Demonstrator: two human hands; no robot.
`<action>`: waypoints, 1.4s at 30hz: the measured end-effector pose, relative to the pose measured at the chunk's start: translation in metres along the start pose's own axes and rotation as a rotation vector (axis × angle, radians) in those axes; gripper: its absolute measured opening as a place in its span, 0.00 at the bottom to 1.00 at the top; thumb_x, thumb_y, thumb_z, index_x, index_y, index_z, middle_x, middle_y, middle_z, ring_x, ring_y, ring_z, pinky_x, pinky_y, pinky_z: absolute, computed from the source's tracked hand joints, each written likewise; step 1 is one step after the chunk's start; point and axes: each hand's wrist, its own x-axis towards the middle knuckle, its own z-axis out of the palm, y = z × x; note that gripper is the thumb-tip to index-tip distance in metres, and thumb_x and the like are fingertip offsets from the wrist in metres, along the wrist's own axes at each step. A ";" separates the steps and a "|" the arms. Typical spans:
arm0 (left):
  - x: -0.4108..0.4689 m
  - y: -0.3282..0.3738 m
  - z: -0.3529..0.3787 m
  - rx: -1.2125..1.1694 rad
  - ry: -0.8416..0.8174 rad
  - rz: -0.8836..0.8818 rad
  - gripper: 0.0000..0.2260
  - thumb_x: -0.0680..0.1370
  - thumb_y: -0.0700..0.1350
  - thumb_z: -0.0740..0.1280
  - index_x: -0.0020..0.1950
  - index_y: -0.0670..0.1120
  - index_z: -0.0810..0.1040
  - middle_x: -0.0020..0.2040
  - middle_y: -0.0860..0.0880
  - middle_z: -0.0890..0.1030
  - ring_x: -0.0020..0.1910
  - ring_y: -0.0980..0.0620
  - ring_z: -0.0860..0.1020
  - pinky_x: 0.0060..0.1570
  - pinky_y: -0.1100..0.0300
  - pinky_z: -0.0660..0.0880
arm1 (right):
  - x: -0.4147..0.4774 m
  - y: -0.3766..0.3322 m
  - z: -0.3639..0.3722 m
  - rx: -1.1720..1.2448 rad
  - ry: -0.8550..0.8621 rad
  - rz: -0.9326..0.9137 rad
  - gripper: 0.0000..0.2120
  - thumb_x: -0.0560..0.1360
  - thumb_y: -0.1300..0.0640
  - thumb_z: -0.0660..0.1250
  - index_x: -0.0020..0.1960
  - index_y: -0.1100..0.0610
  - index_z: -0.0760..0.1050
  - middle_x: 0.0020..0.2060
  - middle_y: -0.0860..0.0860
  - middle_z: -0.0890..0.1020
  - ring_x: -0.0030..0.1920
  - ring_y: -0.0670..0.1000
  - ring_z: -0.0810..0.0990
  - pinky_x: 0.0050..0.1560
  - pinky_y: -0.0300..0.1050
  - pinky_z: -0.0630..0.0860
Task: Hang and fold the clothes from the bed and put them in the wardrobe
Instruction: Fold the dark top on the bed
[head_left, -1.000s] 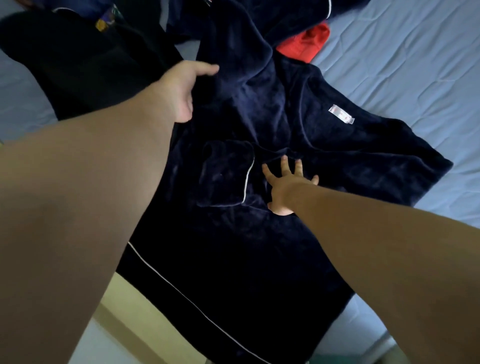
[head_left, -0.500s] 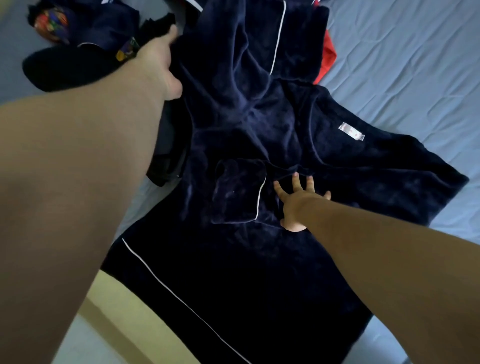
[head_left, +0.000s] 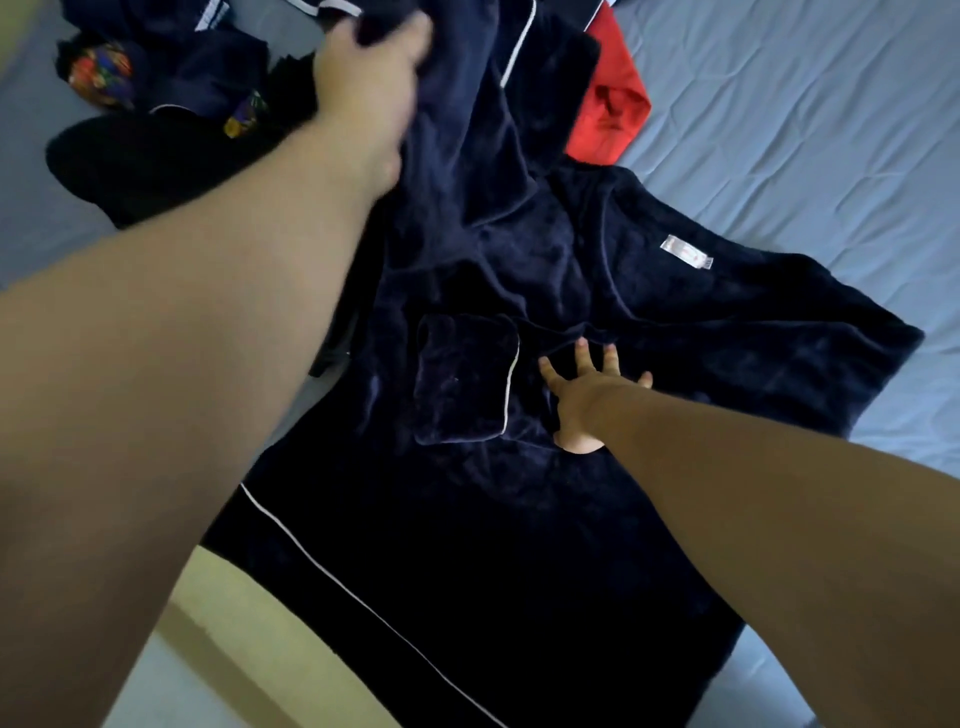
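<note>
A dark navy velvet top (head_left: 467, 519) with white piping and a chest pocket lies spread on the bed, its hem hanging over the near edge. A white label shows near its neck. My right hand (head_left: 587, 400) presses flat on it beside the pocket, fingers spread. At the far end of the garment my left hand (head_left: 369, 88) grips a fold of the navy fabric by its sleeve, fingers curled into the cloth. The hand looks blurred.
A red garment (head_left: 613, 109) lies past the navy top. A pile of dark clothes (head_left: 156, 135) with colourful patterned pieces sits at the far left. The light blue bed sheet (head_left: 779, 130) stretches to the right. A pale yellow bed edge (head_left: 223, 623) shows below.
My left hand has moved farther up the garment and now clutches the fabric near its sleeve. My right hand has stayed pressed beside the pocket.
</note>
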 end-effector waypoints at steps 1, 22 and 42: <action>-0.005 -0.004 0.007 0.159 0.076 0.251 0.19 0.74 0.51 0.71 0.60 0.41 0.79 0.53 0.47 0.85 0.50 0.49 0.84 0.52 0.52 0.80 | -0.002 0.001 -0.001 0.018 -0.003 -0.014 0.52 0.77 0.58 0.67 0.75 0.37 0.26 0.75 0.52 0.23 0.76 0.65 0.27 0.71 0.78 0.46; -0.208 -0.120 0.066 1.097 -0.118 0.696 0.14 0.68 0.37 0.74 0.50 0.49 0.79 0.58 0.49 0.75 0.58 0.47 0.74 0.64 0.49 0.67 | -0.053 0.102 -0.050 0.496 0.763 0.074 0.47 0.72 0.62 0.70 0.79 0.40 0.47 0.80 0.58 0.47 0.73 0.62 0.61 0.69 0.59 0.66; -0.189 -0.095 0.096 -0.461 0.174 -0.885 0.20 0.75 0.52 0.72 0.65 0.48 0.76 0.55 0.48 0.83 0.50 0.47 0.83 0.53 0.50 0.82 | -0.126 0.166 0.118 -0.220 0.801 -0.519 0.17 0.74 0.39 0.60 0.43 0.52 0.78 0.39 0.51 0.77 0.41 0.57 0.78 0.42 0.50 0.73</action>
